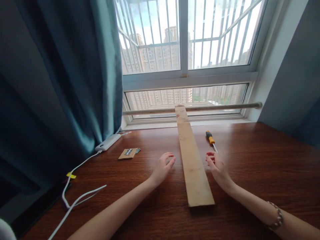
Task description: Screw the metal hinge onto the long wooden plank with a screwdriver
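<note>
Left hand [162, 169], plank [192, 163], right hand [220, 170]: no grip showed!
The left curved half-open, seemingly empty; the plank lay between, on the table [265, 166], probably stiff and light, best taken by its long edges; the right, loosely curled, looked empty near the screwdriver [210, 137].

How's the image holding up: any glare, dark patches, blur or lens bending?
Head view: upper window blown nearly white in places; curtain dark toward the left; pale sheen on the tabletop near the window; window's right side slants, probably partly wide-angle distortion; wooden board reads clearly; left hand and right hand slightly soft but outlines legible.
</note>
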Available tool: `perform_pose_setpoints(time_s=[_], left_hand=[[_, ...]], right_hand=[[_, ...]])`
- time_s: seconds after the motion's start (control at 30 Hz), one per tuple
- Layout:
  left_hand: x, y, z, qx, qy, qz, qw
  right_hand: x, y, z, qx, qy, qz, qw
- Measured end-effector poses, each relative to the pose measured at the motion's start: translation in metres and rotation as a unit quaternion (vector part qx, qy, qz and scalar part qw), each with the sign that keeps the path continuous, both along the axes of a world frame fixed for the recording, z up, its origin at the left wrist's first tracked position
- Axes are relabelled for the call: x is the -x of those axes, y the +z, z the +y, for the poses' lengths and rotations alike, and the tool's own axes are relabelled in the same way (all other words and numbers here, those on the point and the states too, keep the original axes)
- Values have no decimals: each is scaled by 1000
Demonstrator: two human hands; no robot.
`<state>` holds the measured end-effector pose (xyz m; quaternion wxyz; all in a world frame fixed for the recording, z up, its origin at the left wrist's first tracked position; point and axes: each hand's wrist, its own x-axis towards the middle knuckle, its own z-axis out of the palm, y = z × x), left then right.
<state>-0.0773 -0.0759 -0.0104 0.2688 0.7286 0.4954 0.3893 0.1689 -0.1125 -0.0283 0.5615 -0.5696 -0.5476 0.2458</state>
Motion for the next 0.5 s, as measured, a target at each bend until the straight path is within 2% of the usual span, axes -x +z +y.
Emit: perform_pose_setpoints(time_s=[0.07,0.13,0.27,0.33,0.43,0.5], left_hand=[[-19,-3,0,74,-8,-100,992],[-36,-6,4,156,-11,-212,965],[-60,7,13,305,58,-419,854],[-69,21,15,349,73,-451,818],[-81,38,16,390,81,-448,800],[-88,42,17,401,90,-451,792]], right_hand=[[-1,-10,4,17,2,22,1000],[1,-12,6,55,43,54,996],[6,-3,-1,109,162,129,972],[7,-1,-4,117,202,172,957],[7,-5,-5,116,241,231,935],[8,-10,-5,117,257,262,923]])
